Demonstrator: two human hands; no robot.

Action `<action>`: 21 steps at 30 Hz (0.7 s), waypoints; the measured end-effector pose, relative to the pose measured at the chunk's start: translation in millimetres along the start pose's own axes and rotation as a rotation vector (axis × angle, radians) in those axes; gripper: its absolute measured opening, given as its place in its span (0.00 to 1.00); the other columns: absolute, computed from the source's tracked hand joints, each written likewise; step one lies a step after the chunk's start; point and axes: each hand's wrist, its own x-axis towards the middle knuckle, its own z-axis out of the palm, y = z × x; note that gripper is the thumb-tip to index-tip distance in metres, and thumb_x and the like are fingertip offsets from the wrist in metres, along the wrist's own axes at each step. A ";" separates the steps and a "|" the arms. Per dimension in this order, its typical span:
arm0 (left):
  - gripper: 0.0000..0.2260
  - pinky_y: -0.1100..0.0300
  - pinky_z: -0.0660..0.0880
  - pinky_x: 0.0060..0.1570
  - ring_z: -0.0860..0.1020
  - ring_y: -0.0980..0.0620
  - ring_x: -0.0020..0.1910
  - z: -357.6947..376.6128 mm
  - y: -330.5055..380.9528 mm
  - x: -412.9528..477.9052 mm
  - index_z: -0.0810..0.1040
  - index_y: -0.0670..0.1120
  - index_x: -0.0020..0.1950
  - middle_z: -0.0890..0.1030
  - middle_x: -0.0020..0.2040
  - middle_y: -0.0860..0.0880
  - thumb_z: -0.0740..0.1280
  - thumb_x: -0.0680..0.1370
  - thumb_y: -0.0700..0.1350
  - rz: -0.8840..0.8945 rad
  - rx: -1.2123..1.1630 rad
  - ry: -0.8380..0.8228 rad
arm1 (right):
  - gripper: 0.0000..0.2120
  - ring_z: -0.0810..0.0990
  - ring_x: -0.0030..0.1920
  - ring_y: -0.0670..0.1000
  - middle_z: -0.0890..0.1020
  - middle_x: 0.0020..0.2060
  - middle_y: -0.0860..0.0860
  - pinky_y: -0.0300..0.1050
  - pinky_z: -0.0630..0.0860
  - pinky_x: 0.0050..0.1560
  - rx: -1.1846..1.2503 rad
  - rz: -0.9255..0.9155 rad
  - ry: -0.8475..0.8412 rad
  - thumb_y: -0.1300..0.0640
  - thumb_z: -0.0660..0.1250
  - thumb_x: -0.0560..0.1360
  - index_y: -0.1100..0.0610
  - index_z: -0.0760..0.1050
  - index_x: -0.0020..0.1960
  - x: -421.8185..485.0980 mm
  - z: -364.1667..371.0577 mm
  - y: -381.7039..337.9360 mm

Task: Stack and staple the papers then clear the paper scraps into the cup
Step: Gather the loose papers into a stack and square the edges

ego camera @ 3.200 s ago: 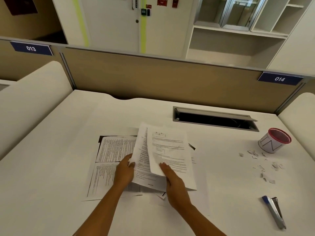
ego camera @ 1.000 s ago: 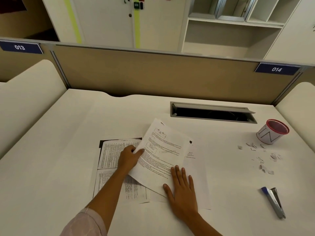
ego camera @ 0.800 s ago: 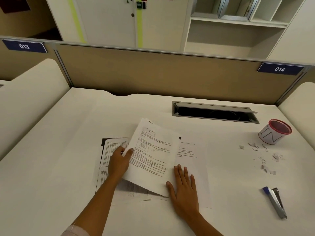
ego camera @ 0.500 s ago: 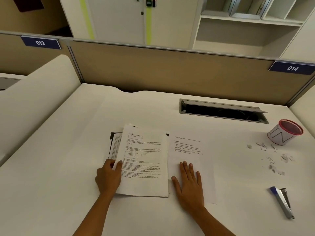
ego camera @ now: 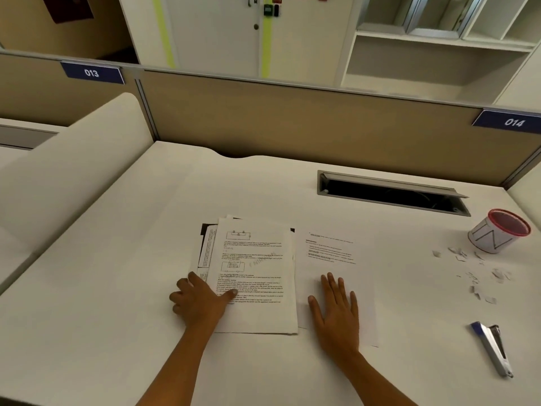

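A loose stack of printed papers (ego camera: 254, 271) lies flat at the desk's centre, its edges uneven. My left hand (ego camera: 199, 303) rests on its lower left corner, thumb pressing on the top sheet. A single sheet (ego camera: 336, 259) with a few lines of text lies just right of the stack, and my right hand (ego camera: 336, 312) lies flat on its lower part, fingers spread. Several small paper scraps (ego camera: 471, 273) are scattered at the right. Behind them a white cup (ego camera: 497, 234) with a red rim lies tipped on its side. A blue and silver stapler (ego camera: 494, 347) lies near the right front.
An open cable slot (ego camera: 392, 194) is cut into the desk (ego camera: 117, 273) behind the papers. A tan partition (ego camera: 292, 121) closes off the far side, and white curved dividers rise at the left and right edges.
My left hand has swung the held sheets leftward and laid them flat on the stack. My right hand stayed flat on the single sheet.
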 end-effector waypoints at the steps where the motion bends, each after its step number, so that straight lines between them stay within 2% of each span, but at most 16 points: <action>1: 0.51 0.46 0.70 0.58 0.65 0.38 0.63 -0.6 0.0 1.5 0.56 0.41 0.71 0.63 0.67 0.40 0.71 0.60 0.70 -0.001 0.015 -0.006 | 0.33 0.45 0.76 0.45 0.52 0.76 0.44 0.47 0.39 0.75 0.024 0.067 0.049 0.35 0.41 0.76 0.49 0.51 0.77 0.2 -0.8 1.0; 3: 0.52 0.46 0.70 0.58 0.65 0.38 0.63 -0.8 0.4 5.6 0.56 0.42 0.71 0.63 0.67 0.40 0.71 0.60 0.71 0.005 0.026 -0.025 | 0.34 0.46 0.77 0.49 0.53 0.76 0.47 0.50 0.40 0.75 0.060 0.250 0.111 0.35 0.43 0.75 0.51 0.51 0.77 2.4 -3.4 5.2; 6: 0.53 0.46 0.69 0.59 0.65 0.39 0.63 1.2 3.3 10.1 0.55 0.42 0.71 0.63 0.67 0.40 0.72 0.59 0.71 0.050 0.010 -0.039 | 0.34 0.44 0.77 0.53 0.50 0.77 0.54 0.56 0.42 0.75 0.089 0.425 0.059 0.37 0.47 0.78 0.53 0.45 0.77 8.9 -5.8 11.4; 11: 0.55 0.48 0.67 0.61 0.63 0.40 0.64 10.1 20.1 7.3 0.52 0.41 0.73 0.61 0.69 0.40 0.71 0.60 0.71 0.152 0.012 -0.039 | 0.32 0.42 0.77 0.50 0.46 0.77 0.51 0.52 0.36 0.74 0.140 0.280 -0.059 0.40 0.47 0.79 0.52 0.40 0.77 16.3 -6.1 4.1; 16: 0.55 0.49 0.66 0.62 0.63 0.42 0.64 19.8 39.8 2.1 0.52 0.42 0.73 0.62 0.68 0.41 0.72 0.60 0.70 0.217 -0.025 -0.051 | 0.32 0.42 0.76 0.48 0.47 0.77 0.50 0.50 0.38 0.75 0.275 0.211 -0.093 0.40 0.49 0.79 0.52 0.41 0.77 21.2 -3.9 -8.0; 21: 0.52 0.50 0.63 0.66 0.60 0.43 0.68 25.9 50.9 -2.2 0.51 0.42 0.75 0.59 0.72 0.42 0.69 0.63 0.71 0.303 -0.021 -0.080 | 0.36 0.41 0.77 0.49 0.46 0.77 0.50 0.48 0.37 0.75 0.231 0.128 -0.130 0.41 0.55 0.78 0.54 0.40 0.77 21.4 -3.0 -5.9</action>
